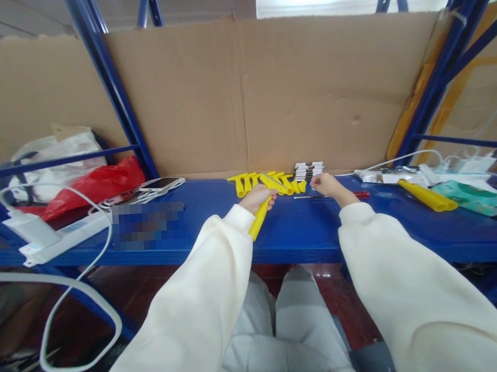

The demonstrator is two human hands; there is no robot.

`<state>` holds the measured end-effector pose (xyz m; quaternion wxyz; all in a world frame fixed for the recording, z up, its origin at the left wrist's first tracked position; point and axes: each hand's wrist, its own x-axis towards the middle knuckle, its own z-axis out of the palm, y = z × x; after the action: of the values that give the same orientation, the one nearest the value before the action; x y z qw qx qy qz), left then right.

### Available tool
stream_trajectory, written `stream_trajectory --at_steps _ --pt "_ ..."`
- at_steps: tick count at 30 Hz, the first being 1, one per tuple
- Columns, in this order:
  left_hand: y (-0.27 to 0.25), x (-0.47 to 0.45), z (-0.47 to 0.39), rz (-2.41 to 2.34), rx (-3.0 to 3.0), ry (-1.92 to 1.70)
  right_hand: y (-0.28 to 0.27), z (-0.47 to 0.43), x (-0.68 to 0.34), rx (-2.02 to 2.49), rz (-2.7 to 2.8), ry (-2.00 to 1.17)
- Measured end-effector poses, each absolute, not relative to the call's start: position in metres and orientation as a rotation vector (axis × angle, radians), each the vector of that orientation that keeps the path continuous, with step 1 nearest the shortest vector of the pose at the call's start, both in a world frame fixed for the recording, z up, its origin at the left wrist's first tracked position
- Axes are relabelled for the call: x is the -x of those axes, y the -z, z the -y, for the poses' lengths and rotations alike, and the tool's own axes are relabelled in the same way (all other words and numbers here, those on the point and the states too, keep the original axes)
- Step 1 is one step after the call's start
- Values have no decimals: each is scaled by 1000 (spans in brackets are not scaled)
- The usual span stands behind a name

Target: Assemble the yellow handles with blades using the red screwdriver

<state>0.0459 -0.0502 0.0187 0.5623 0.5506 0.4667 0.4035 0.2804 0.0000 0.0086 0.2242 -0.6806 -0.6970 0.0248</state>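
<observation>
My left hand [257,196] is closed around a yellow plastic tube [257,223], whose wider end slants down toward the table's front edge. My right hand [329,185] is off to the right with thumb and fingers pinched together; what they hold, if anything, is too small to make out. Just behind those fingers is a stack of small white pieces with dark middles [309,170]. A row of similar yellow pieces [240,186] lies beyond my left hand. Under my right hand lies a screwdriver with a red handle [362,195], its shaft pointing left.
The blue table [217,233] backs onto a cardboard panel [184,100]. A phone [161,184], a white power strip [72,236] and a red bag [101,186] sit left. Two larger yellow tubes [428,196] and a green packet [472,195] lie right. Blue posts flank both sides.
</observation>
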Motion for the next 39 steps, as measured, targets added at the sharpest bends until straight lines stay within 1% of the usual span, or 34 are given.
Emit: stream_trajectory --at_steps 4,6,10,21,24,31,39 --pt "-19 -46 51 -1112 -1280 -967 -10 5 -264 1388 1830 -412" --pt "-20 -47 52 -1114 -1279 -970 -8 9 -252 1212 1819 -545" --pt "-21 -48 54 -1087 -1286 -969 -5 14 -234 1049 1841 -656" --pt "-35 -33 45 -885 -1414 -1098 -19 20 -228 911 1775 -600" --pt "-35 -31 42 -897 -1455 -1092 -18 20 -222 919 1776 -575" --pt "-33 -30 40 -879 -1528 -1035 -19 24 -214 1002 1784 -401" --pt "-33 -26 36 -812 -1510 -1016 -17 23 -213 942 1767 -354"
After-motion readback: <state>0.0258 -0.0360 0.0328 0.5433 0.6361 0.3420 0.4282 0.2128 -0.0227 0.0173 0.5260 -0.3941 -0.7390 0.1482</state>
